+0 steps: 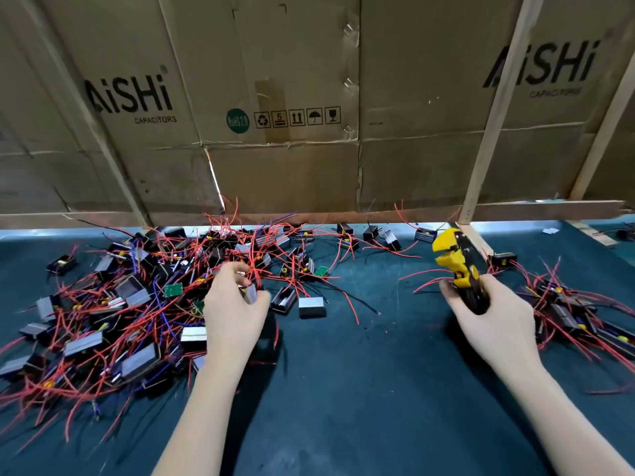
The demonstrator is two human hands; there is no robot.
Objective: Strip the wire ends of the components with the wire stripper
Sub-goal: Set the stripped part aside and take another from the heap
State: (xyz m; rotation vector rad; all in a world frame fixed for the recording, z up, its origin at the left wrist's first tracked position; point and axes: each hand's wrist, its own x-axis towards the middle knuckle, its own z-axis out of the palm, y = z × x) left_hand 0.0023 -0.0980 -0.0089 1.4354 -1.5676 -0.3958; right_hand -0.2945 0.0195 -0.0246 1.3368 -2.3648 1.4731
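Note:
A big heap of small black and grey components with tangled red and purple wires covers the left of the dark green table. At the heap's right edge, my left hand pinches one grey component between thumb and fingers, with red wires fanning up from it. Over on the right, my right hand grips the black handles of the yellow wire stripper, jaws pointing up and away. Nothing sits in the jaws.
A smaller pile of components with red wires lies at the far right. Loose components dot the table's back edge. A cardboard wall with wooden battens closes off the back.

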